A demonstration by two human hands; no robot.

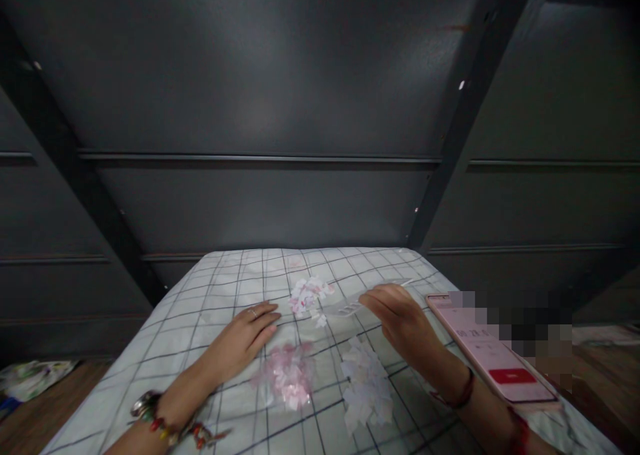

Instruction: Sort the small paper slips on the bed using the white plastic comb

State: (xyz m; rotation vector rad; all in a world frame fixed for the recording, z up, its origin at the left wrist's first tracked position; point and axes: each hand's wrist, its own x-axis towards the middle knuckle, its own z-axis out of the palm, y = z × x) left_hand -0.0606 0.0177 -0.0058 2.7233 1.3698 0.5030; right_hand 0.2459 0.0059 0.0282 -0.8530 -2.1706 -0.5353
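Observation:
My left hand (246,338) lies palm down on the checked cloth, fingers stretched out and empty. Just beyond its fingertips is a loose pile of white and pink paper scraps (307,296). My right hand (403,315) is closed around a flat, translucent plastic piece with slots (345,306); its exact kind is unclear. One end of that piece reaches toward the scraps, while a thin end shows beyond my knuckles. Nearer to me, between the hands, lies a clear bag of pink pieces (290,375). Right of the bag is a pile of white scraps (367,385).
A phone (493,348) with a lit pink screen rests along the table's right side. White cloth with dark grid lines (240,275) covers the table. Behind it stands a dark panelled wall (265,205). A patterned bag-like item (35,378) is low at the far left.

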